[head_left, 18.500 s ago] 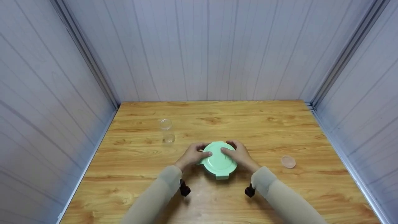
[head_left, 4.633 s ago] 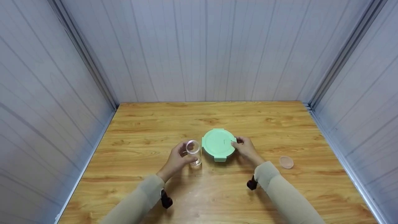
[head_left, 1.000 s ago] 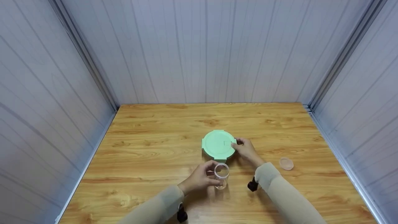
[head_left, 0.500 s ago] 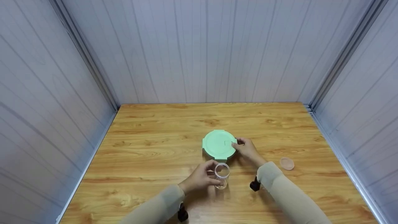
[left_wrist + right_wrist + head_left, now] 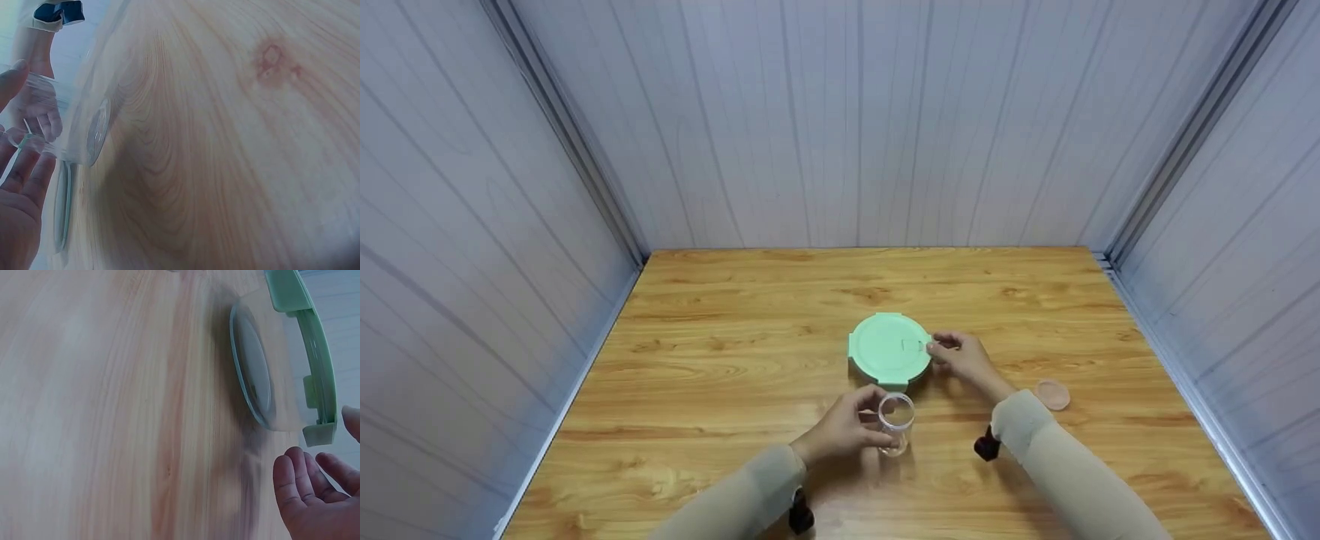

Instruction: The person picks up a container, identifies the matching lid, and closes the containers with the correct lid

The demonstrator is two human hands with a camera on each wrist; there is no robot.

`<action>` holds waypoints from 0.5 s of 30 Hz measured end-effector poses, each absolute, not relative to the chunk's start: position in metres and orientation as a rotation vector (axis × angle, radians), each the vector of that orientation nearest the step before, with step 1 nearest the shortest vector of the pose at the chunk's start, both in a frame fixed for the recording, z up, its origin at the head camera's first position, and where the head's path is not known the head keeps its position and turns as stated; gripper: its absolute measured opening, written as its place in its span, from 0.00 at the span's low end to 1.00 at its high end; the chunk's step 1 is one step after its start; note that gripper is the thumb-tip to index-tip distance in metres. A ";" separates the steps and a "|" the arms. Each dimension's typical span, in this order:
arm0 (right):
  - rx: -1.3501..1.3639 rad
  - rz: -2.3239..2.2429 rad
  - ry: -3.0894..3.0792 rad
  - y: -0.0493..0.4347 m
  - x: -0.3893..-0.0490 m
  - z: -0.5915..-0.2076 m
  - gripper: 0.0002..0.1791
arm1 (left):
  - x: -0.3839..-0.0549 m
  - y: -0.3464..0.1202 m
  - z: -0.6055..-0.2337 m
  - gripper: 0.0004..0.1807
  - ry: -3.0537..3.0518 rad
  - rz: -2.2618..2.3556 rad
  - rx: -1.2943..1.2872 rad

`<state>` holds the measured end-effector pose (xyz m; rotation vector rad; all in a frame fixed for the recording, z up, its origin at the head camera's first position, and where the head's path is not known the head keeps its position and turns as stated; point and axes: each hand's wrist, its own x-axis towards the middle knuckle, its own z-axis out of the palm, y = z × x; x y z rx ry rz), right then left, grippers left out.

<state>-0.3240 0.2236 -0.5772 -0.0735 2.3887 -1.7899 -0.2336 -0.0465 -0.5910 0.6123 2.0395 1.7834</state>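
In the head view my left hand (image 5: 844, 427) grips a clear, open-topped jar (image 5: 895, 431), which stands upright just in front of a round food container. The left wrist view shows thumb and fingers around the jar's side (image 5: 62, 121). A mint-green lid (image 5: 885, 345) with side latches covers the container, whose glass bowl (image 5: 256, 365) shows in the right wrist view. At the container's right edge is my right hand (image 5: 966, 360). Its fingers (image 5: 289, 484) are loosely bent beside a folded-down latch (image 5: 319, 434), with a gap between them and nothing held.
A small translucent round lid (image 5: 1052, 395) lies on the table to the right, near my right sleeve (image 5: 1024, 420). White panel walls (image 5: 825, 127) enclose the wooden table (image 5: 720, 300) at the back and both sides.
Earlier both hands held the green lid. My left hand has since brought the jar from the back left to the container's front. Just now my right hand has slipped off the container, slightly rightward.
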 end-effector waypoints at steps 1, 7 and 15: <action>-0.086 -1.766 2.422 0.225 -0.324 -0.577 0.28 | -0.233 -0.047 -0.591 0.29 2.041 1.783 0.611; -0.108 -1.632 2.608 0.234 -0.325 -0.577 0.21 | -0.233 -0.047 -0.590 0.29 2.050 1.779 0.610; -0.121 -1.529 2.716 0.246 -0.325 -0.572 0.23 | -0.233 -0.047 -0.592 0.30 2.000 1.810 0.614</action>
